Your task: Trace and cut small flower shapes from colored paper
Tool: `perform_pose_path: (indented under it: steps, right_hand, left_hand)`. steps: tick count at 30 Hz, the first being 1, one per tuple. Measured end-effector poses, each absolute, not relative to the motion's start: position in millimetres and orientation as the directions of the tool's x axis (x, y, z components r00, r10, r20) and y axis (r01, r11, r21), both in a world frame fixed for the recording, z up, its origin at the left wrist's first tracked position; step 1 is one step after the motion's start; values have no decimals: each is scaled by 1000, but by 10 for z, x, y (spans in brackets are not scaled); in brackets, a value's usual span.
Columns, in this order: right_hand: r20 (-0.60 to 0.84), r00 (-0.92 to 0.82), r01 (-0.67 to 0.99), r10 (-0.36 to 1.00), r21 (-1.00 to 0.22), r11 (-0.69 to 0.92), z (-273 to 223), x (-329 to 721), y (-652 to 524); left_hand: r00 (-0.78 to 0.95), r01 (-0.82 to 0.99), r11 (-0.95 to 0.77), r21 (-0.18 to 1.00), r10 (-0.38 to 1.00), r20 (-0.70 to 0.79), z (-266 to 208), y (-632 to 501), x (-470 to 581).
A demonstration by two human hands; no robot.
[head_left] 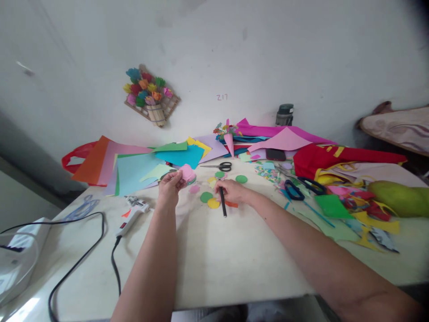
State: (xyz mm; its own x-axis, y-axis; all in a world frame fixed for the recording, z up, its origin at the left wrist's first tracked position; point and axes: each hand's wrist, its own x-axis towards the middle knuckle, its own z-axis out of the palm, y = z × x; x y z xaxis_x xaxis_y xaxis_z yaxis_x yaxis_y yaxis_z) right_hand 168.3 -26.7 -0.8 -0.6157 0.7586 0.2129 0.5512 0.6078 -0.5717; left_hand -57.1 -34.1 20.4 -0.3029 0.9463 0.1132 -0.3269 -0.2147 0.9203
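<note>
Pinched in my left hand [172, 184] is a pink paper piece [187, 173] with a wavy edge, held just above the table. My right hand [230, 190] has its fingers wrapped round a black pen [223, 202], whose lower end points toward me. Around the right hand lie paper cut-outs: a green circle [206, 197], a yellow one [213, 204], a small pink piece [194, 189] and another green circle [241, 179]. An orange-red strip [232, 204] sits partly behind the pen and hand. Small black scissors [221, 167] rest beyond the hands.
A glue gun [132, 219] with a black cord lies at the left, near a white power strip [25, 250]. Coloured paper sheets [137, 172] line the back. At right are larger scissors [295, 190], paper scraps [365, 223], a red cloth [328, 158] and a phone [275, 154].
</note>
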Motion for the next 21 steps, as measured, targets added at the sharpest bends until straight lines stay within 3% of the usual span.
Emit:
perform_pose_path:
  steps: [3,5,9,13,17,21]
  right_hand:
    - [209,-650,618,731,-414,668,28,1663,-303]
    - [246,-631,625,736,-400,670,43,1674,-305]
    - [360,-453,617,816,-534,578,21,1732,-248]
    - [381,-229,564,896,-699,441,-2,1774,-205]
    - [321,-302,355,898,-836,418,86,1791,-271]
    - [218,-366,187,905,-935,301,188,1797,-338]
  left_hand:
    - [-352,-384,-261,885,928,121,229,-341,-610]
    - [-385,-402,-295,867,913,132,247,-338,-653]
    - [-423,-417,-352,838,891,164,277,-335,-706]
    - [-322,-380,-323,867,925,203,259,-367,-529]
    - [-84,-262,-201,944,979,185,179,-415,-179]
    - [37,-150,-171,974,983,179,104,-440,45]
